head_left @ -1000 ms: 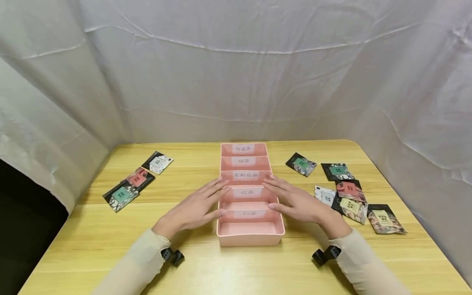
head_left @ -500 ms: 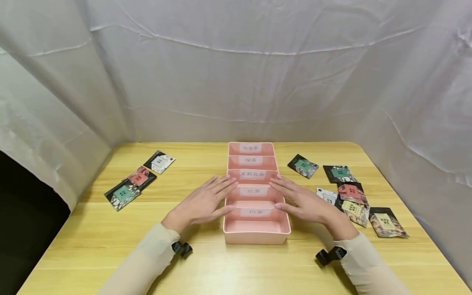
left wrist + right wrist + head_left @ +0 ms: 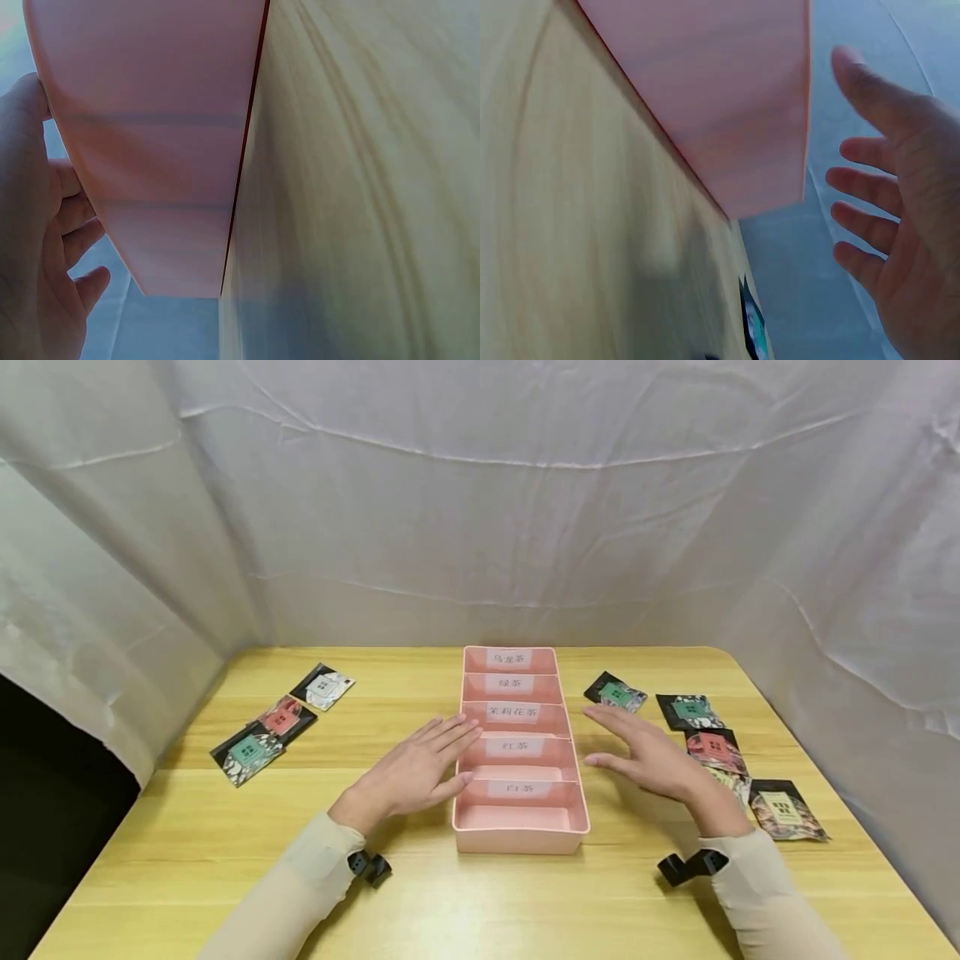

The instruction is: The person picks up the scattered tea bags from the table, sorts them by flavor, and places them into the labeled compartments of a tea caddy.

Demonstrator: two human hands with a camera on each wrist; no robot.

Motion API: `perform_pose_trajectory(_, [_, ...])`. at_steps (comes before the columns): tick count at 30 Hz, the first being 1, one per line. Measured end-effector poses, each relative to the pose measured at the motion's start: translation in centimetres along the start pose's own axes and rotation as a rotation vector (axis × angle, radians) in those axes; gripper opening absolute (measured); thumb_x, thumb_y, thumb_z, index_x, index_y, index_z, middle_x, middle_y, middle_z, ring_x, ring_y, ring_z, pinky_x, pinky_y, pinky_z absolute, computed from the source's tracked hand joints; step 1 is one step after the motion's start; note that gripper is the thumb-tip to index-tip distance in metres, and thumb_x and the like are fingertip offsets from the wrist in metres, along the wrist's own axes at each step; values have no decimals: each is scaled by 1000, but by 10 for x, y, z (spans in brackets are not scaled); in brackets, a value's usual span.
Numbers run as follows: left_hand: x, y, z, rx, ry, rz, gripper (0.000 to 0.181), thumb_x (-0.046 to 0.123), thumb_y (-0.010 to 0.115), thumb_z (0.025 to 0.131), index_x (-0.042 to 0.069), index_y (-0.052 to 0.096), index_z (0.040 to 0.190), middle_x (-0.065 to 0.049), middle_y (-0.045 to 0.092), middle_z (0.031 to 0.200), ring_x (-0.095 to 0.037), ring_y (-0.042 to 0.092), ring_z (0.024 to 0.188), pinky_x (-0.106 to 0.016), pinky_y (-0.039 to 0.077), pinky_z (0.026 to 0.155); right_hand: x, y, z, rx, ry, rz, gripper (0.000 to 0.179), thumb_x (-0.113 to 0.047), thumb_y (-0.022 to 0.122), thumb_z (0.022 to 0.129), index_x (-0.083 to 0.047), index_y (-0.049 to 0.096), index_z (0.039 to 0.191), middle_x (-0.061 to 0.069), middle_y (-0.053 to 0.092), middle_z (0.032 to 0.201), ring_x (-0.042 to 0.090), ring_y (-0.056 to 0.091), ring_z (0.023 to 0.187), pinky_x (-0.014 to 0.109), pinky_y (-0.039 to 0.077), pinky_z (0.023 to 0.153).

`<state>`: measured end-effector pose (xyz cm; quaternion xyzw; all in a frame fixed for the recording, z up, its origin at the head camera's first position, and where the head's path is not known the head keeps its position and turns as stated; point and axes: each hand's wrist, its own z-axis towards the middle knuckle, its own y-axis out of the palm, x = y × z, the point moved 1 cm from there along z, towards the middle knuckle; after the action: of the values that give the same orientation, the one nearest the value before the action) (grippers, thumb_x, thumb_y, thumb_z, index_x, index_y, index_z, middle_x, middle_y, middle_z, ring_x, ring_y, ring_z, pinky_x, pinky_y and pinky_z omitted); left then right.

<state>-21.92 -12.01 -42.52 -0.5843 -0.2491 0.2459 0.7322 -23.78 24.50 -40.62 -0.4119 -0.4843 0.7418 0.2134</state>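
A long pink divided box (image 3: 521, 841) stands on the table, with paper labels in Chinese characters on the walls of its compartments. My left hand (image 3: 408, 781) lies along the box's left rim, fingers extended and tips right at the edge. In the left wrist view the thumb and fingers (image 3: 79, 232) show beside the pink side wall. My right hand (image 3: 660, 764) hovers to the right of the box, apart from it, holding nothing. The right wrist view shows its fingers (image 3: 862, 187) loosely spread, with a gap to the wall. A green-labelled tea sachet (image 3: 617, 695) lies just beyond the right fingertips.
At the left lie a white-labelled sachet (image 3: 324, 686), a red-labelled sachet (image 3: 282, 719) and a green-labelled sachet (image 3: 250, 754). More sachets lie at the right, among them a red one (image 3: 715, 749) and a yellow-labelled one (image 3: 785, 811). Grey-white cloth (image 3: 495, 527) hangs behind the table.
The box shifted slightly right between both hands. Since then my right hand has come off its rim and moved right, covering the white sachet there; the left hand stays at the rim.
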Motion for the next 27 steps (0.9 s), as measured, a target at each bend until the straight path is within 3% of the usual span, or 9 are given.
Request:
perform_pose_trajectory(15, [0, 1, 0, 1, -2, -15, 66, 47, 35, 103, 6, 27, 154, -11, 24, 160, -24, 17, 148, -40, 13, 120, 40, -4, -2, 139, 220, 9, 73, -45, 66, 92, -12, 39, 150, 25, 40, 148, 49, 36, 133, 70, 31, 103])
perform_pose_trajectory(27, [1, 0, 0, -22, -1, 45, 67, 49, 28, 103, 7, 26, 155, -10, 24, 160, -24, 17, 148, -40, 12, 120, 66, -11, 12, 102, 316, 29, 75, -52, 58, 94, -10, 34, 153, 26, 33, 151, 51, 32, 134, 71, 28, 103])
